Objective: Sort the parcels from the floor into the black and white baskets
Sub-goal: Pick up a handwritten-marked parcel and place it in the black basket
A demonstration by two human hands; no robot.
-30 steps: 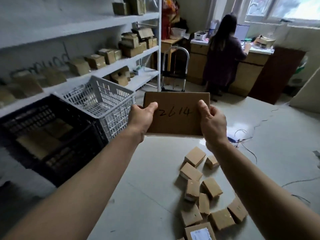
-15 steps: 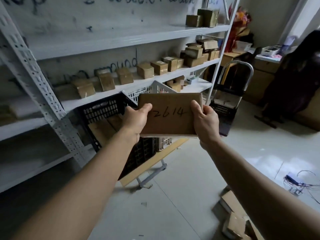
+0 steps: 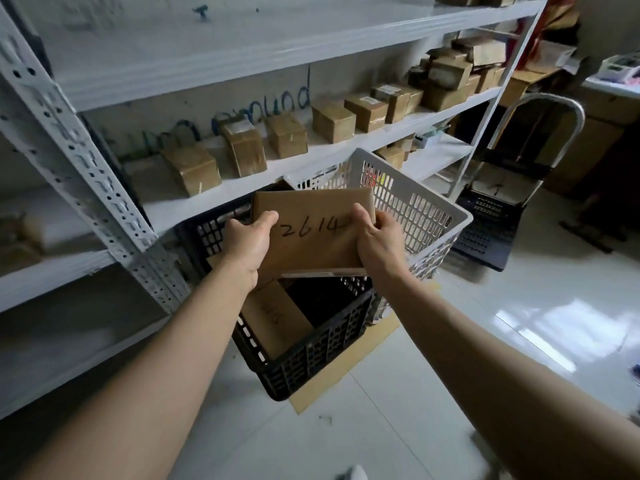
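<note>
I hold a flat brown cardboard parcel (image 3: 311,216) marked "2614" in black ink. My left hand (image 3: 247,242) grips its left edge and my right hand (image 3: 379,242) grips its right edge. The parcel hangs over the black basket (image 3: 318,355), which stands on the floor and holds another brown parcel (image 3: 273,317). The white basket (image 3: 419,209) stands right behind it, tilted, partly hidden by the held parcel. What lies inside the white basket I cannot tell.
A white metal shelf rack (image 3: 97,188) stands to the left and behind the baskets, with several taped brown boxes (image 3: 334,121) on its middle shelf. A folding hand cart (image 3: 512,188) stands at the right. A cardboard sheet (image 3: 332,382) lies under the black basket.
My view has swung left from the parcels on the floor toward the shelf. Both hands carried the "2614" parcel closer, and it now hangs over the black basket.
</note>
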